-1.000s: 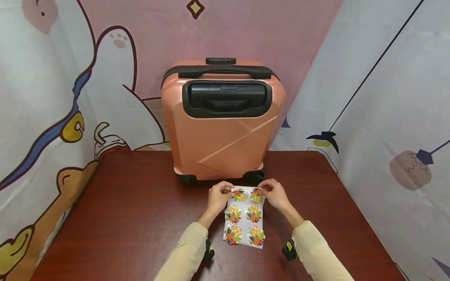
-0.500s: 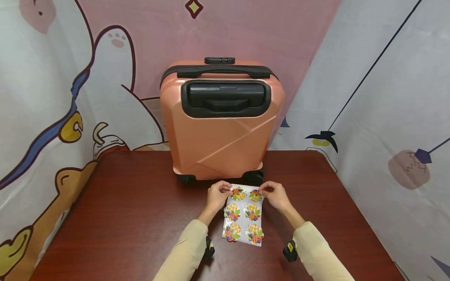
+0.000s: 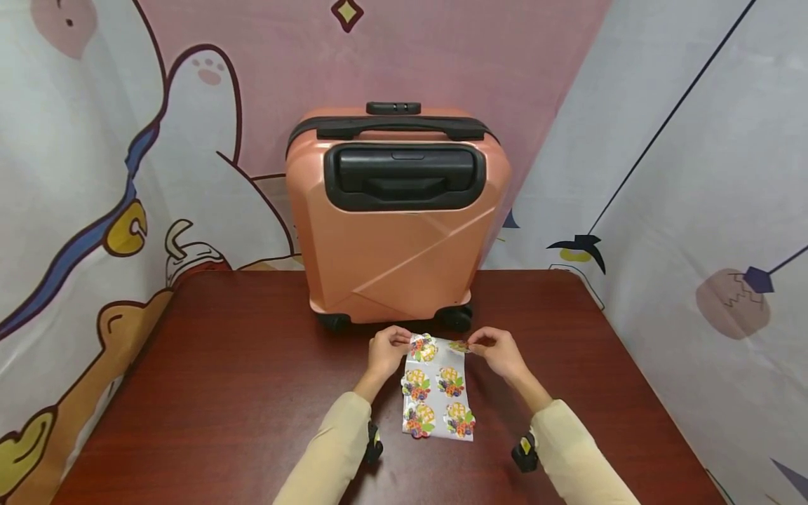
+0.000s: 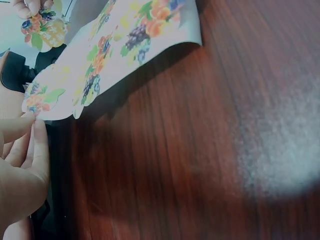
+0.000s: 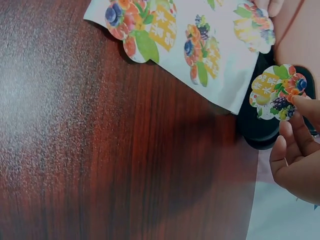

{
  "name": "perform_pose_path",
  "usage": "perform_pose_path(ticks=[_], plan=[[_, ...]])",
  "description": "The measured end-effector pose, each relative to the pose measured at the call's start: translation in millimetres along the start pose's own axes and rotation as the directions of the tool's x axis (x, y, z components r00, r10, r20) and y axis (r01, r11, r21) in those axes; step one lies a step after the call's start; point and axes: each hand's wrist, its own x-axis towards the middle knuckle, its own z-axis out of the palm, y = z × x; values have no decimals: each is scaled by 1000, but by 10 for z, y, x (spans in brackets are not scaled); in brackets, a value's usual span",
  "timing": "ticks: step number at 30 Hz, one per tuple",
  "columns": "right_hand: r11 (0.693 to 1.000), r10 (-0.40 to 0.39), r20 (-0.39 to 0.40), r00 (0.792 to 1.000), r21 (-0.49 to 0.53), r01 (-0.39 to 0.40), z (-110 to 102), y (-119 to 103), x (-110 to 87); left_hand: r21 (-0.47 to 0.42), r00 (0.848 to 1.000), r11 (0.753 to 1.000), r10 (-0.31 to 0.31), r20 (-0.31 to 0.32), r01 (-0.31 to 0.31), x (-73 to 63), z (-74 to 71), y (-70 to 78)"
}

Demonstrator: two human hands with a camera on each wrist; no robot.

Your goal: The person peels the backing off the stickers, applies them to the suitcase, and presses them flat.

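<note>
Sitting at a dark red table (image 3: 240, 393), a person in cream sleeves works with both hands just in front of a pink suitcase (image 3: 396, 224). The left hand (image 3: 386, 351) pinches the far left corner of a sticker sheet (image 3: 438, 393) between thumb and fingertips, holding that end lifted off the table while the near end rests on the wood. The sheet carries rows of round fruit-and-flower stickers. The right hand (image 3: 499, 351) pinches one sticker (image 3: 459, 346) by its edge between thumb and forefinger, its other fingers loosely curled. In the right wrist view this sticker (image 5: 278, 92) is apart from the sheet (image 5: 210, 55), just beside the sheet's far right corner and in front of a black suitcase wheel (image 5: 257, 131). The suitcase stands upright at the back of the table, its black handle on top. Cartoon-printed curtains (image 3: 95, 175) hang behind and on both sides.
</note>
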Motion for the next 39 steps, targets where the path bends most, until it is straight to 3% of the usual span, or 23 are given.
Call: perform_pose_path(ticks=[7, 14, 19, 24, 29, 36, 39], plan=[[990, 127, 35, 991, -63, -125, -31, -58, 32, 108, 997, 994, -23, 72, 15, -19, -48, -31], [992, 124, 94, 988, -51, -120, -40, -181, 69, 157, 997, 987, 19, 75, -31, 3, -116, 21], [996, 87, 134, 987, -32, -83, 1, -296, 119, 106, 985, 988, 98, 141, -113, 23, -135, 143], [998, 59, 178, 982, -25, -56, 84, -534, 120, 68, 974, 990, 109, 199, -125, 6, -118, 258], [999, 44, 206, 978, -27, -39, 132, -809, 81, 48, 975, 991, 117, 188, -128, -6, -106, 283], [999, 34, 201, 979, -35, -27, 174, -885, 96, 13, 981, 996, 85, 173, -88, 3, -154, 312], [999, 25, 203, 979, -29, -19, 188, -903, 114, -7, 980, 994, 104, 168, -104, 21, -187, 329]])
